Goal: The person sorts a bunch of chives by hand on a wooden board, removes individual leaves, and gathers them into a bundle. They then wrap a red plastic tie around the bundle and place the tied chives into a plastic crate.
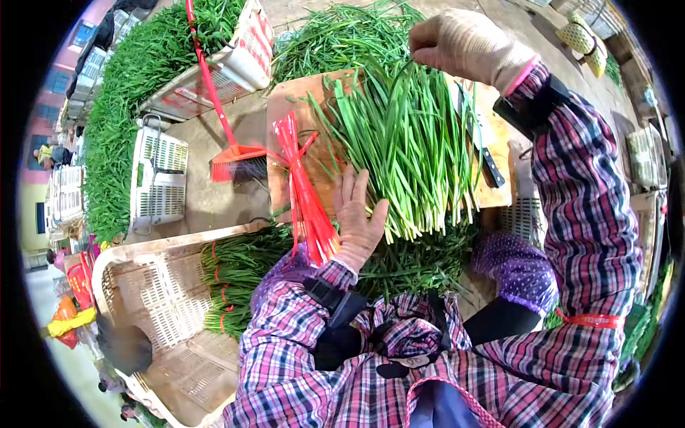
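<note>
My left hand [359, 220], bare, has its fingers stretched out and touches the left side of a loose pile of garlic chives [417, 153]. The pale cut ends point toward me. My right hand [467, 46], in a light knitted glove, is raised over the leafy far end with its fingers curled in; what they may hold is hidden. The chives lie on a wooden board [296, 93]. A knife with a black handle [491, 165] rests at the board's right side, partly under leaves. Red plastic ties [307, 196] hang over the left edge, beside my left wrist.
A red-handled broom [232, 157] stands left of the board. At lower left a plastic crate [160, 296] holds chive bundles [232, 307] with red ties. More loose greens [339, 43] lie behind the board, with a leaf-filled white crate [207, 78] at upper left.
</note>
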Action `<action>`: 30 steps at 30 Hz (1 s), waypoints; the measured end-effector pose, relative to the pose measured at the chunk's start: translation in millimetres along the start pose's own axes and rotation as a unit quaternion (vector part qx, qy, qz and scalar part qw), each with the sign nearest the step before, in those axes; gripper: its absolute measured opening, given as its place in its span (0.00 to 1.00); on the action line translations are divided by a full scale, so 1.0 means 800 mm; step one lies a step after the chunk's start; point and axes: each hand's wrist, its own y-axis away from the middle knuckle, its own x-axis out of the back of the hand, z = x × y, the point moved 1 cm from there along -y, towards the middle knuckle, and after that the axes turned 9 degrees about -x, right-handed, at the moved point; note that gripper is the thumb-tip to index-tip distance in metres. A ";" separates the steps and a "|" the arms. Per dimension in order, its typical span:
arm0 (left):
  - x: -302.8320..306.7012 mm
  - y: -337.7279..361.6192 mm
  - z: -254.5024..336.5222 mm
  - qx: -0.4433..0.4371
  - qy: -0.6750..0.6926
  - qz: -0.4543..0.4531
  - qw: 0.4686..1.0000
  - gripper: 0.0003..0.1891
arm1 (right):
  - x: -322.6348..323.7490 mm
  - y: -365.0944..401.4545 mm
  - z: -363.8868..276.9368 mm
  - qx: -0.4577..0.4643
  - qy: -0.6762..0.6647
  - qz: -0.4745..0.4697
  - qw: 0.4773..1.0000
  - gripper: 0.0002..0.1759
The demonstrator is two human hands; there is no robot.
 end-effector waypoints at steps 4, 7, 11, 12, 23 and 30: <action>0.013 -0.012 0.008 0.051 0.063 -0.031 0.996 0.34 | 0.013 0.020 -0.006 -0.004 -0.091 0.061 0.994 0.08; -0.003 -0.013 0.006 0.100 0.097 -0.063 0.988 0.32 | 0.020 0.029 -0.013 -0.017 -0.091 0.038 0.995 0.08; -0.034 -0.007 -0.012 0.049 0.046 -0.091 0.994 0.27 | 0.026 0.027 -0.014 -0.037 -0.141 0.028 0.989 0.08; -0.037 -0.008 -0.015 0.063 0.041 -0.097 0.992 0.25 | 0.024 0.026 -0.015 -0.052 -0.139 0.022 0.989 0.09; -0.046 -0.013 -0.029 0.358 0.315 -0.035 0.878 0.13 | -0.005 0.026 0.022 -0.253 -0.276 0.025 0.927 0.08; -0.037 -0.017 -0.018 0.348 0.356 -0.052 0.866 0.11 | -0.057 0.057 0.055 -0.219 -0.382 0.145 0.886 0.09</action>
